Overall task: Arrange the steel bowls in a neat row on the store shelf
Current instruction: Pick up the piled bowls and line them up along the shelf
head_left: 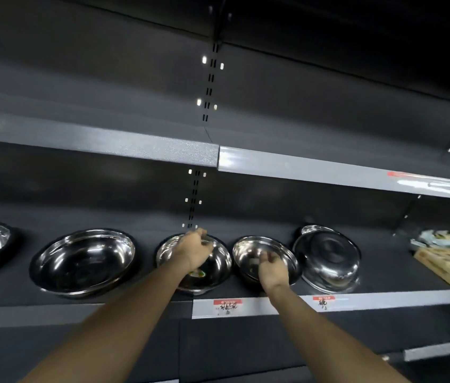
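Both arms reach to a dark shelf point(384, 283). The left hand point(195, 251) curls loosely over the middle steel bowl point(212, 269); the right hand point(272, 268), fingers spread, hovers over the bowl just right of it point(248, 250).

left hand point(195, 251): over the middle bowl point(212, 275), fingers curled at its far rim
right hand point(272, 268): loosely cupped over the next bowl point(248, 258)
beyond the right hand: an upturned bowl point(327, 255) leaning on another
left of the left hand: a wide bowl point(83, 261)
shelf point(384, 298): dark, holds all bowls
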A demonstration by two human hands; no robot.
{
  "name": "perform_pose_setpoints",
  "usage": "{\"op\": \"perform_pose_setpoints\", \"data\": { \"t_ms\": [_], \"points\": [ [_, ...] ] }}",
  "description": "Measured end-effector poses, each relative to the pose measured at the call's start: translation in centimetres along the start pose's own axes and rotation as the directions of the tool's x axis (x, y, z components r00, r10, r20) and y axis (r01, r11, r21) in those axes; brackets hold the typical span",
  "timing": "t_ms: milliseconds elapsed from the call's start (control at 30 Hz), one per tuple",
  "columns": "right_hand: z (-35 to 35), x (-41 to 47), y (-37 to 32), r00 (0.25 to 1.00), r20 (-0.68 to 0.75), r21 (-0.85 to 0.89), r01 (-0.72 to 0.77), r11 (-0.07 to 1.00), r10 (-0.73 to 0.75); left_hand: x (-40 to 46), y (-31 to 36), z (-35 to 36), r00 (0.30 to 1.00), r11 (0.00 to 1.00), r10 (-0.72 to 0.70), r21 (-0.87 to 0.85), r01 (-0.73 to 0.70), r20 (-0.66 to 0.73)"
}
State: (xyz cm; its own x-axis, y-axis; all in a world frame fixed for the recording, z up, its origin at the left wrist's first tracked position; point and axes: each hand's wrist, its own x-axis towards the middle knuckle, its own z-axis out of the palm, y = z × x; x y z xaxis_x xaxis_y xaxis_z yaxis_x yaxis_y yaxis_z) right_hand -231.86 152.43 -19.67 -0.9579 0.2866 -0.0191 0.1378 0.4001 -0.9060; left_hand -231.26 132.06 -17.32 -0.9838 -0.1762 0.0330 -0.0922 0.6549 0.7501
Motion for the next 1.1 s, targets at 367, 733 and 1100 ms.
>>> {"op": "perform_pose_setpoints", "data": {
  "t_ms": [367, 733, 1100],
  "points": [
    [-8.7, 4.6, 5.0, 0.997, -0.053, -0.211, -0.063, 0.975, 0.053, 0.9, 6.6, 9.4, 0.99, 0.988, 0.122, 0.09, -0.128, 0.071],
    [-9.7, 9.7, 6.3, 0.973, 0.232, -0.165, 0.057, 0.985, -0.017, 0.5, 10.3, 12.8, 0.992, 0.998, -0.049, 0.032, 0.053, -0.115],
    [-12.0, 11.0, 7.6, 0.948, 0.314, -0.11, 0.079, 0.991, -0.04, 1.3, 13.1, 15.0, 0.99, 0.995, -0.072, 0.061, 0.08, -0.125]
  ]
}}
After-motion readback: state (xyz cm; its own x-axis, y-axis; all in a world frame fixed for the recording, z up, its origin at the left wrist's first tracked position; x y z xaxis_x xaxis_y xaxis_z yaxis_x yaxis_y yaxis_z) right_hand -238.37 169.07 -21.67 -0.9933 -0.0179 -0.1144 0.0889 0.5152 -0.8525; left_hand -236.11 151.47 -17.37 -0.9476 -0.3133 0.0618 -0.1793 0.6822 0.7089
